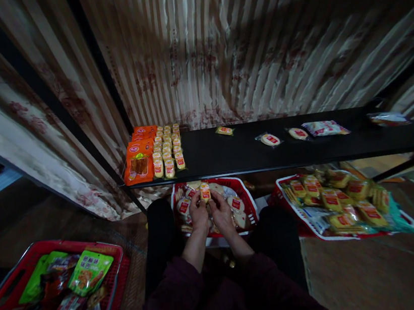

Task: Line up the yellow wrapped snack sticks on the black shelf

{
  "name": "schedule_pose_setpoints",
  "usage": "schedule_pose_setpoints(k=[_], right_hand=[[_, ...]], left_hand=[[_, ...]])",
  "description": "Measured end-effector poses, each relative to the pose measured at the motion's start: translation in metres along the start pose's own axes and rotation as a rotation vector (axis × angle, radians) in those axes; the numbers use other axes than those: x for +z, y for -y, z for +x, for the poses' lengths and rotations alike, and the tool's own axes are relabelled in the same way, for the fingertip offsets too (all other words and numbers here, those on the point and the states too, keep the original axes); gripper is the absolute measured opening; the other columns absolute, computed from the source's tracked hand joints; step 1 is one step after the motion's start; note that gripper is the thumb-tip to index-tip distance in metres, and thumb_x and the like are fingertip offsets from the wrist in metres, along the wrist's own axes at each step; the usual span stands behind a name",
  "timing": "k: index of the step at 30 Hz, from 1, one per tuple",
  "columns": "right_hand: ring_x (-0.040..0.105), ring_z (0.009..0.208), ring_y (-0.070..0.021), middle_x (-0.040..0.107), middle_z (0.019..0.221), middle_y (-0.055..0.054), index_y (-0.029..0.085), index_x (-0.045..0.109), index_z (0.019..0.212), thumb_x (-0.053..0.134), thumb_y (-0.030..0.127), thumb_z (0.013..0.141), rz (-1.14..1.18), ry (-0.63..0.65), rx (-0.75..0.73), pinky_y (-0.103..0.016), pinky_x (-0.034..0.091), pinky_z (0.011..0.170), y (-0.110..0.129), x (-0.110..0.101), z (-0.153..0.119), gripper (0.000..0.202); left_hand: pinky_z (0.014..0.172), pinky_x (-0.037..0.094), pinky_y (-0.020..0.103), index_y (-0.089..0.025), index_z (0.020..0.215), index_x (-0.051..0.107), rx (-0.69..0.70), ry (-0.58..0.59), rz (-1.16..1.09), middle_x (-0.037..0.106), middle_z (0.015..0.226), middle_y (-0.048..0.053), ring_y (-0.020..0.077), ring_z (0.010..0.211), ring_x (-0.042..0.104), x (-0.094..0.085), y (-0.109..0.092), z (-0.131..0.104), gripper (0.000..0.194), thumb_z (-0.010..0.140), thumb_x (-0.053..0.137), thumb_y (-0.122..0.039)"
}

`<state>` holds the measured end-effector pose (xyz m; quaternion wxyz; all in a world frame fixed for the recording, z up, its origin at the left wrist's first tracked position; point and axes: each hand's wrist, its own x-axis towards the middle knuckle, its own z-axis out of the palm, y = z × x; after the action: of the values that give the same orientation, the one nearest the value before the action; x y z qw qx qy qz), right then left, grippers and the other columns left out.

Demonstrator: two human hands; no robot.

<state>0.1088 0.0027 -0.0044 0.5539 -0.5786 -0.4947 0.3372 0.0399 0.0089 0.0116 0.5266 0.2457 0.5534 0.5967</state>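
Between my left hand (198, 213) and my right hand (221, 213) is a small wrapped snack cake (205, 192), yellow with a red and white label. Fingers of both hands are closed on its lower part, and it stands upright over a red basket (252, 205) full of round, pale packaged cakes (236, 204). Beyond my hands, on a black shelf (211, 158), similar small yellow snack cakes (167, 152) stand in rows. Orange snack bags (138, 160) lie beside those rows at the shelf's left end.
Along the shelf lie one yellow packet (224, 131), two round pale packets (270, 139) and a white bag (325, 128). A basket of yellow packets (331, 199) stands right; a red basket with green bags (91, 272) stands left. Black shelf posts (97, 57) rise before a striped curtain (194, 60).
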Motion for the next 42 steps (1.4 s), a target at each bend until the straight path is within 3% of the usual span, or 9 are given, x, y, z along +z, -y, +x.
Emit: schedule_pose_setpoints(k=[19, 33, 42], right_hand=[[0.058, 0.11, -0.0229, 0.064, 0.117, -0.008, 0.019, 0.061, 0.112, 0.054, 0.033, 0.074, 0.128, 0.014, 0.055, -0.045, 0.041, 0.1, -0.002, 0.007, 0.0, 0.04], [0.06, 0.105, -0.023, 0.063, 0.118, -0.009, 0.018, 0.062, 0.111, 0.056, 0.033, 0.073, 0.225, 0.015, 0.102, -0.043, 0.045, 0.096, -0.002, 0.009, 0.004, 0.041], [0.059, 0.106, -0.0239, 0.065, 0.115, -0.007, 0.02, 0.064, 0.109, 0.062, 0.035, 0.07, 0.36, 0.027, 0.19, -0.044, 0.043, 0.098, 0.002, 0.008, 0.004, 0.042]], left_hand=[[0.097, 0.043, 0.029, -0.018, 0.101, 0.064, -0.011, -0.052, -0.008, 0.065, 0.114, 0.007, 0.0141, 0.106, 0.06, -0.007, -0.001, 0.001, 0.034, 0.077, 0.045, -0.003], [0.101, 0.042, 0.035, -0.017, 0.109, 0.063, 0.046, -0.003, -0.017, 0.062, 0.121, 0.01, 0.0191, 0.113, 0.057, -0.008, 0.009, 0.009, 0.042, 0.074, 0.046, -0.001], [0.099, 0.042, 0.029, -0.018, 0.109, 0.064, 0.015, -0.001, -0.03, 0.063, 0.12, 0.007, 0.0156, 0.113, 0.056, -0.006, 0.004, 0.008, 0.046, 0.072, 0.046, 0.003]])
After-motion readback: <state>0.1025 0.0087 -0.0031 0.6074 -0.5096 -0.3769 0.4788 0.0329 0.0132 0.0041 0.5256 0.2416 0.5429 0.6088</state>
